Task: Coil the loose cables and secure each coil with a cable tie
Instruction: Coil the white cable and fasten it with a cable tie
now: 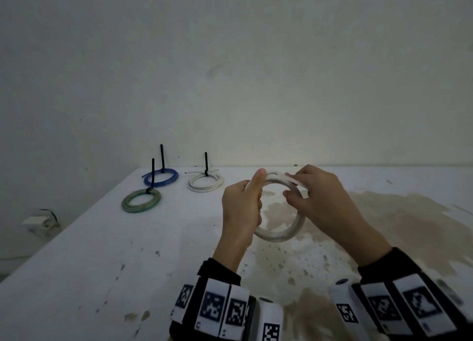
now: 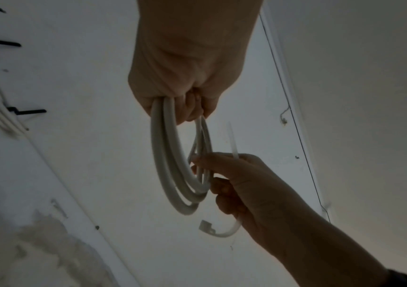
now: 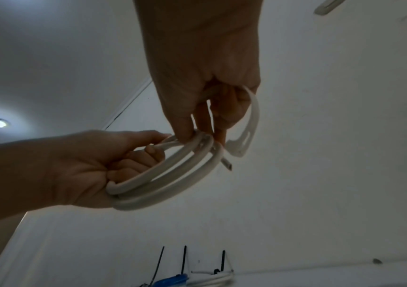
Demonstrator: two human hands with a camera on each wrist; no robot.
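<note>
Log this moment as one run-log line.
left hand grips white cable coil | right hand pinches white cable tie at coil, unfastened | three tied coils on table

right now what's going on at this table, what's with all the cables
A person is bundling cables. Their left hand grips a white cable coil held above the table, while the right hand holds a white cable tie against the coil; the tie is not yet closed. Three finished coils lie at the back left, each with a black tie: a blue coil, a green coil and a second white coil.
</note>
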